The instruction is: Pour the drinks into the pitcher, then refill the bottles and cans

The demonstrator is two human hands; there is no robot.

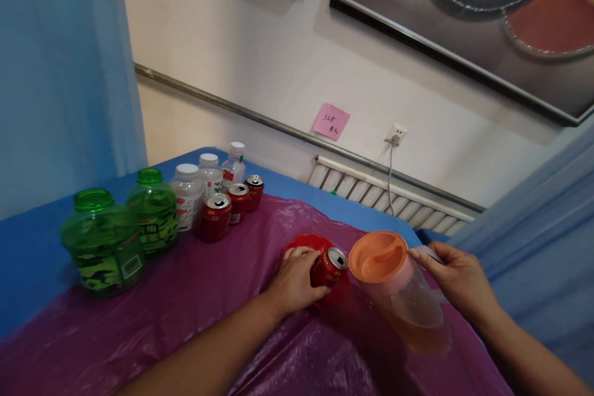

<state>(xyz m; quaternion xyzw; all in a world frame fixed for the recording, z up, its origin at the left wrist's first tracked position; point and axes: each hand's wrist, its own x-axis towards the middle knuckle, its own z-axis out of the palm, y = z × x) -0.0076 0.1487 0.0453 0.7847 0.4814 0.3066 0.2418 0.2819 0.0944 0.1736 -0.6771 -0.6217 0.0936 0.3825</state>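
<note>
My left hand (297, 281) is wrapped round a red can (328, 267), which leans to the right over a red scalloped dish (309, 241). The can's opened top faces the pitcher. My right hand (457, 272) grips the handle of a clear pitcher (413, 309) with an orange lid (378, 257). Brownish-yellow liquid lies in the lower part of the tilted pitcher. Its lid is close beside the can's top; whether the two touch, I cannot tell.
Several red cans (216, 218), clear bottles with white caps (188, 198) and green jars (104, 244) stand at the left on the table's purple plastic sheet (204, 315) and blue cover (28, 247). A radiator (371, 192) is behind, with blue curtains (542, 235) at both sides.
</note>
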